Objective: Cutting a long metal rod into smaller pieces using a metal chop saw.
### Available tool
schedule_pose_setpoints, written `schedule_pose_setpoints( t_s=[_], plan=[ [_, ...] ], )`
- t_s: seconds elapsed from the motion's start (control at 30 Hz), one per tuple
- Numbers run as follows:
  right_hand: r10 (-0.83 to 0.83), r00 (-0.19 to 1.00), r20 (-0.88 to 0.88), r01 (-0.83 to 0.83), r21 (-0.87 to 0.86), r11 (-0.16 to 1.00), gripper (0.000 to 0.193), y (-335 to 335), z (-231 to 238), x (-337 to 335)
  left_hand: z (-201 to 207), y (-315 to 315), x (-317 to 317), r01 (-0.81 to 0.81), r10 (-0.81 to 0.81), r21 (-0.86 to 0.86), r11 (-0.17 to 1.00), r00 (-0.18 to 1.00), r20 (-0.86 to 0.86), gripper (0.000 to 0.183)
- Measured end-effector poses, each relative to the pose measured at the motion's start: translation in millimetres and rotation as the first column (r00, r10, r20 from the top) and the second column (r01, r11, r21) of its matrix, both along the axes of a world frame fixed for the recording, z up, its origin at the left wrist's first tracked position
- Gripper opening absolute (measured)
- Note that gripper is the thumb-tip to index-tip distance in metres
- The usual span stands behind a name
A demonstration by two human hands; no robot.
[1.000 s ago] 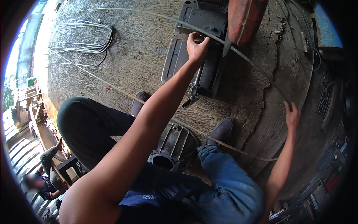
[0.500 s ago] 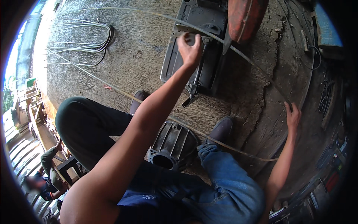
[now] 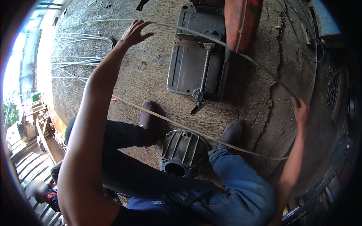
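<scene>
A long, thin, pale cable (image 3: 264,67) arches from my right hand across the machine to the far left. Whether it is a cable or a thin hose, I cannot tell. My right hand (image 3: 301,112) pinches it at the right. My left hand (image 3: 134,34) is up at the far left of the machine, fingers stretched along the cable and thumb apart. The fingertips meet or overlap the cable; contact is unclear. Beneath the cable lies a dark metal machine base (image 3: 188,64) with a threaded screw (image 3: 205,69). A second stretch of cable (image 3: 181,125) crosses above my shoes toward my right forearm.
A ribbed metal housing (image 3: 183,152) with a round opening stands between my legs. A worn red metal part (image 3: 243,24) rises over the machine base. Loops of cable (image 3: 81,37) lie on the rough floor at left. Another person (image 3: 52,199) is at the lower left.
My left hand has moved left from over the machine base to the cable beyond it, and its curled fingers have straightened. My right hand stays on the cable.
</scene>
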State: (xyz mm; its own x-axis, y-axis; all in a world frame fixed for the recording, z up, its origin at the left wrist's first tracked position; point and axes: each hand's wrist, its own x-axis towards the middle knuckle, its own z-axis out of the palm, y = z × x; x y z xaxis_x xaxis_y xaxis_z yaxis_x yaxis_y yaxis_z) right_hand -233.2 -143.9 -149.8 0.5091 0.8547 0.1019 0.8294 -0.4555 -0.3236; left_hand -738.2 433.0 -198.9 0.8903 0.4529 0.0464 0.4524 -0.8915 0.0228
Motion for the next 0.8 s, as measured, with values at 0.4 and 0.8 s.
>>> schedule_pose_setpoints(
  t_s=[0.4, 0.8],
  plan=[
    [0.024, 0.995, 0.098, -0.029, 0.052, 0.998, 0.046, -10.6, 11.9, -12.0, -1.7, 22.3, 12.3, -0.168, 0.16, -0.32, 0.933, 0.986, -0.051, 0.048],
    [0.006, 1.0, 0.015, -0.003, -0.211, 0.977, 0.05, -13.4, -1.6, 61.4, 5.7, -12.0, 26.2, -0.249, 0.274, -0.263, 0.932, 0.96, 0.061, 0.059]
  ],
)
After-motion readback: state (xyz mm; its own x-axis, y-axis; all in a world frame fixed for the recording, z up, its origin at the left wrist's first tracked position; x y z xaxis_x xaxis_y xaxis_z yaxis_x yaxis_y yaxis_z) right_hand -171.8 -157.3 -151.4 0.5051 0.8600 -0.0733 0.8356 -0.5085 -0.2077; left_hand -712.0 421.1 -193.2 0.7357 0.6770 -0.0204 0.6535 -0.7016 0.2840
